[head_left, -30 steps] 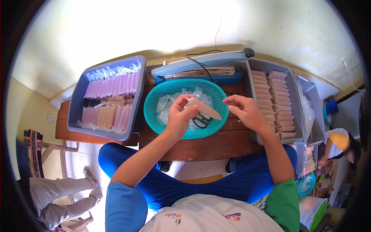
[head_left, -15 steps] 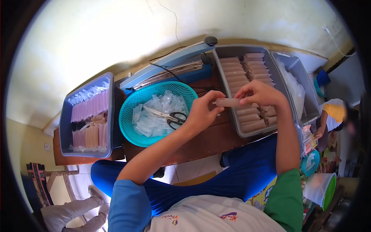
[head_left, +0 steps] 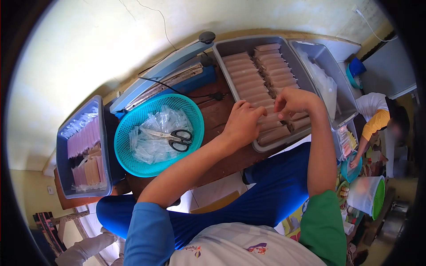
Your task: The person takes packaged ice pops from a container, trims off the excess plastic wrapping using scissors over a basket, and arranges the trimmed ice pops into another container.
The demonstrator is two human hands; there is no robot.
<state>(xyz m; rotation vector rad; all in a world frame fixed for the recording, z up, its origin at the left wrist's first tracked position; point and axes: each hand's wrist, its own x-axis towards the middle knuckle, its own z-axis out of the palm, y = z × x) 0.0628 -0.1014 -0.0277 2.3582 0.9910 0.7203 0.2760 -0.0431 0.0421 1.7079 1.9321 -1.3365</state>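
My left hand is over the near-left rim of a grey tray, with fingers curled inward and fingertips partly hidden; I cannot make out anything in them. My right hand hangs above the same tray, its fingers bent downward and slightly apart, with no object visible in them. Beneath the hands, sealed pinkish-brown filled plastic tubes lie in two rows. Left of my left hand, a turquoise mesh basket holds clear plastic wrappers and black-handled scissors.
A blue-grey bin with pink and brown tubes stands at the left. Behind the basket is a blue heat sealer. Another grey bin with clear plastic stands right of the tray. A person in yellow sleeves works at the far right.
The tube held between both hands is no longer visible between them. My right hand has lowered slightly over the tray. The view has shifted, moving the table contents leftward.
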